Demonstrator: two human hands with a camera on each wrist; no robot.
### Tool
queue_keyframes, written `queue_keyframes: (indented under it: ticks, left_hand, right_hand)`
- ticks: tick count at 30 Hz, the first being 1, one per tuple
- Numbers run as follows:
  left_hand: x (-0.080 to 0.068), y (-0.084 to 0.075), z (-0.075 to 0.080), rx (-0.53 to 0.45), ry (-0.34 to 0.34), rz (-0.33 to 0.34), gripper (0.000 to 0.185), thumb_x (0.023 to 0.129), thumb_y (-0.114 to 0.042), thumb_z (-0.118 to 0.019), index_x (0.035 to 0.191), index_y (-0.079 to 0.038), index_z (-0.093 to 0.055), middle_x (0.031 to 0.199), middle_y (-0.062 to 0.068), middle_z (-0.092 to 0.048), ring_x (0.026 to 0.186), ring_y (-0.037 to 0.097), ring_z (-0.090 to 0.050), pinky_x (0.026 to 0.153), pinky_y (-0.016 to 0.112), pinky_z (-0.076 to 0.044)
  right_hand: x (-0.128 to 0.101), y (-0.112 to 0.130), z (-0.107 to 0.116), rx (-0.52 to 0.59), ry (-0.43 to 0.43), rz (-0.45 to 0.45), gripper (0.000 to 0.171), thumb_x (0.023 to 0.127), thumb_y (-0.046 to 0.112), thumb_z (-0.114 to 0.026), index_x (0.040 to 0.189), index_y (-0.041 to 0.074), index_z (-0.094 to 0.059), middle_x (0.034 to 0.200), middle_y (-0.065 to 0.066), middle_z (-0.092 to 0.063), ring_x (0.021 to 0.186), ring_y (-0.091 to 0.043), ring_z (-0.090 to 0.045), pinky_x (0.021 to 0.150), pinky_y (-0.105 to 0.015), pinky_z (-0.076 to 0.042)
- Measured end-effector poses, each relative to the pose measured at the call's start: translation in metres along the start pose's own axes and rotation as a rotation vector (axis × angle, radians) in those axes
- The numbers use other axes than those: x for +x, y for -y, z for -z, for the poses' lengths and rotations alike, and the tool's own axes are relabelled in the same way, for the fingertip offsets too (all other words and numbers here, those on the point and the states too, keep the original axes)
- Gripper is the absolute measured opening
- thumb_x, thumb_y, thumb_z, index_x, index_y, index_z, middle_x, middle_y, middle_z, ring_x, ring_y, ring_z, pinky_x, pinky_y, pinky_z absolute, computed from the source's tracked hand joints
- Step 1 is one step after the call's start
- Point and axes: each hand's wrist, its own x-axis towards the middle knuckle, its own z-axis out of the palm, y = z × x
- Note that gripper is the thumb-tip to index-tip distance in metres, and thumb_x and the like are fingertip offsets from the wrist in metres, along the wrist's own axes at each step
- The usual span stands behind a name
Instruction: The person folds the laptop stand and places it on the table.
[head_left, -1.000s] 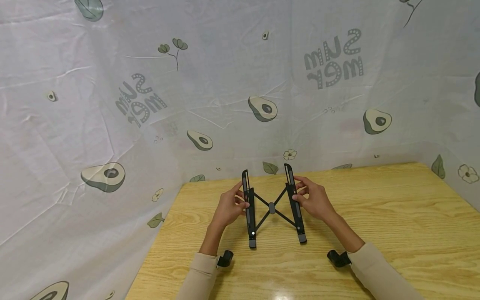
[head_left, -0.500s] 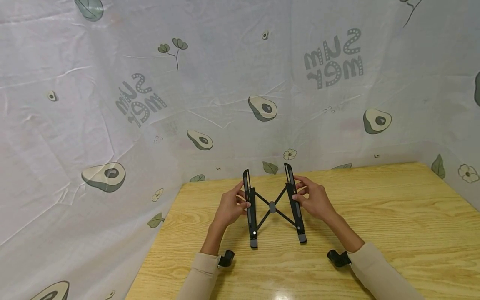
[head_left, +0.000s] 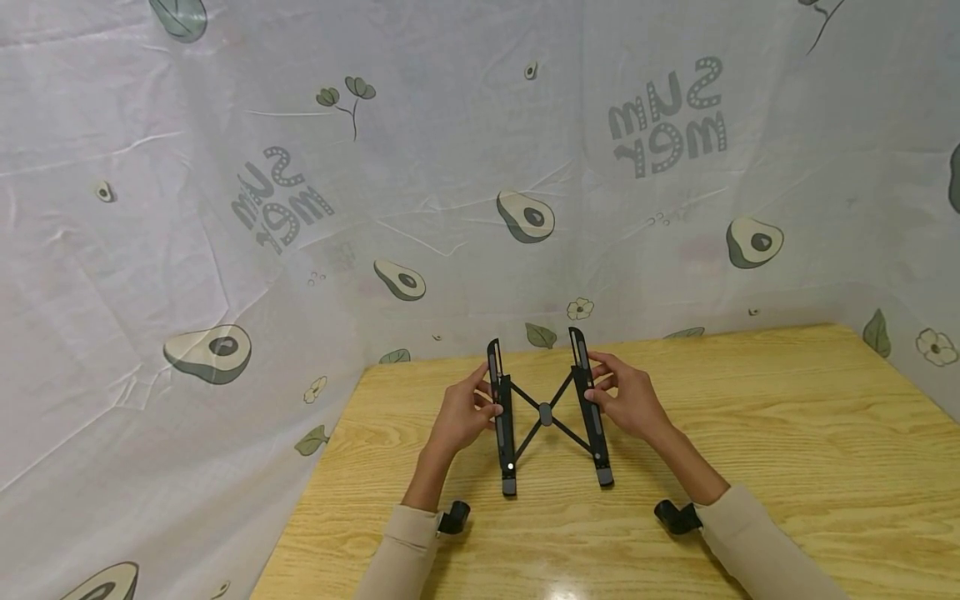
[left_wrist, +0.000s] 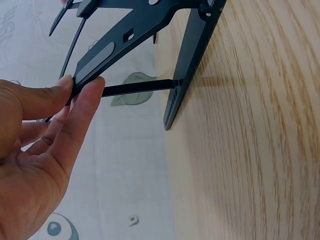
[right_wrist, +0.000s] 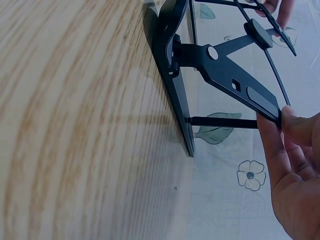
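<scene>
Fingers (left_wrist: 82,107): left rail of the folding stand (head_left: 546,412) is pinched by the left hand (head_left: 461,417).
Right hand (head_left: 630,404): right rail is pinched.
Stand: rested on the worktop (head_left: 787,467).

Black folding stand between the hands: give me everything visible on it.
The folding stand is matte black, metal or hard plastic by its look. Two long side rails are joined by thin crossed rods meeting at a grey hub, with grey pads at the near ends. It stands on the wooden table, opened into an X, upper arms raised. The left hand pinches the left rail; the right hand holds the right rail.
</scene>
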Motion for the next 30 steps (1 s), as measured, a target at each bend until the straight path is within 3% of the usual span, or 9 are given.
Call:
queue_keyframes:
  ticks: [18, 30]
  left_hand:
    - [0.0009, -0.0023, -0.0035, 0.0, 0.008, -0.009, 0.081, 0.098, 0.015, -0.066, 0.169, -0.006, -0.032, 0.116, 0.024, -0.066, 0.092, 0.028, -0.075, 0.073, 0.05, -0.069]
    - [0.0026, -0.0015, -0.0055, -0.015, 0.007, -0.015, 0.082, 0.097, 0.014, -0.068, 0.169, -0.005, -0.031, 0.116, 0.024, -0.065, 0.091, 0.026, -0.074, 0.077, 0.061, -0.066]
  right_hand:
    - [-0.0007, 0.0041, 0.0011, -0.013, 0.003, -0.004, 0.062, 0.096, -0.003, -0.077, 0.154, 0.001, -0.055, 0.121, -0.023, -0.072, 0.095, -0.033, -0.077, 0.064, -0.024, -0.057]
    - [-0.0006, 0.0035, 0.001, -0.019, -0.003, 0.0, 0.062, 0.095, -0.003, -0.078, 0.153, 0.001, -0.055, 0.12, -0.023, -0.072, 0.094, -0.033, -0.077, 0.065, -0.024, -0.056]
